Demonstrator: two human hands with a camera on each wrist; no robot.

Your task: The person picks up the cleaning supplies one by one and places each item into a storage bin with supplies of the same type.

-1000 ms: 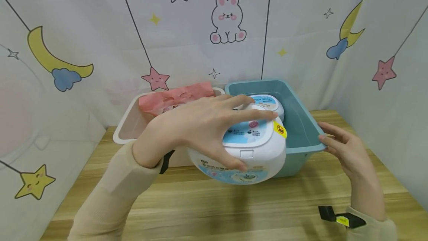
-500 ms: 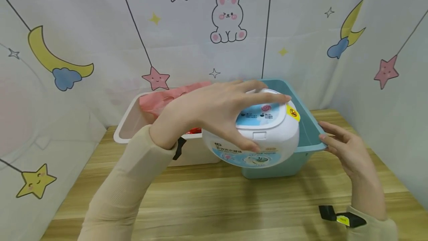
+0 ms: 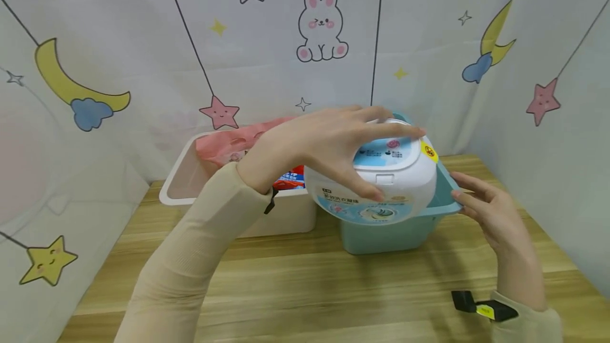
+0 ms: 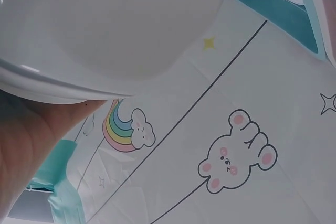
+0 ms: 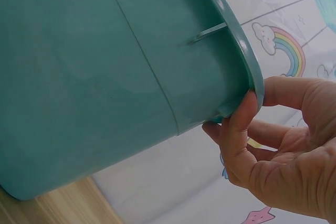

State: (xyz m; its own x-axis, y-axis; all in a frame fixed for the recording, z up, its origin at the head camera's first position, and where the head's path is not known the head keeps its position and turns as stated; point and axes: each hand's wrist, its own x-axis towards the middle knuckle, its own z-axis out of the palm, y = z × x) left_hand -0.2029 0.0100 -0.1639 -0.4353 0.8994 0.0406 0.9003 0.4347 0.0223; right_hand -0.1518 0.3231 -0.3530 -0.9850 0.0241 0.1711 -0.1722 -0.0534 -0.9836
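Note:
My left hand [image 3: 329, 147] grips a rounded white plastic tub [image 3: 405, 189] from above, thumb on its front and fingers over the lid. Blue labels and a yellow sticker mark the tub, which tilts with its front toward me. It hangs over the front of the teal bin [image 3: 381, 234], covering much of the opening. In the left wrist view the tub's white side [image 4: 115, 19] fills the upper left. My right hand [image 3: 495, 216] pinches the bin's front right corner rim between thumb and fingers, as the right wrist view shows at the rim [image 5: 252, 61].
Left of the teal bin stands a white bin [image 3: 286, 213] with a pink package [image 3: 224, 147] and a red and blue packet [image 3: 293, 178] inside. Both bins rest on a wooden table [image 3: 286, 285]. A patterned curtain [image 3: 267, 57] hangs close behind them.
My left hand has carried the white tub up and to the right, over the teal bin, hiding the similar tub seen inside it earlier. My right hand stays on the rim.

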